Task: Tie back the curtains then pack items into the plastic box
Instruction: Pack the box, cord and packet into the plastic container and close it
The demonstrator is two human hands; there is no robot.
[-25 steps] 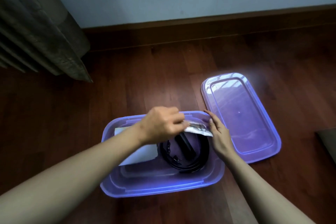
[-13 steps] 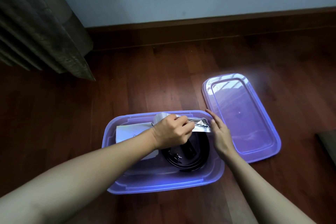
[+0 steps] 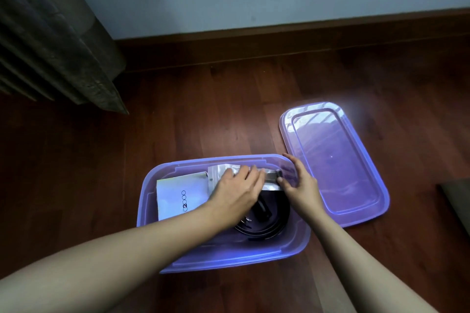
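A purple plastic box (image 3: pixel 150 190) sits open on the wooden floor. Inside lie a white packet (image 3: pixel 175 195) with small printed circles at the left and a coiled black belt (image 3: pixel 269 221) at the right. A silver foil pouch (image 3: pixel 223 171) rests along the box's far side, above the belt. My left hand (image 3: pixel 236 193) lies flat on the pouch, fingers spread over it. My right hand (image 3: pixel 300 185) is at the pouch's right end by the box's right wall, fingertips touching it.
The purple lid (image 3: pixel 333 160) lies flat on the floor right of the box. A grey curtain (image 3: pixel 58 33) hangs at the upper left. A wall and dark skirting board (image 3: pixel 279 38) run behind. A dark object's edge (image 3: pixel 457 198) shows at the far right.
My left hand has lowered the foil pouch into the box's far side and flattened out on it. My right hand stayed at the pouch's right end.
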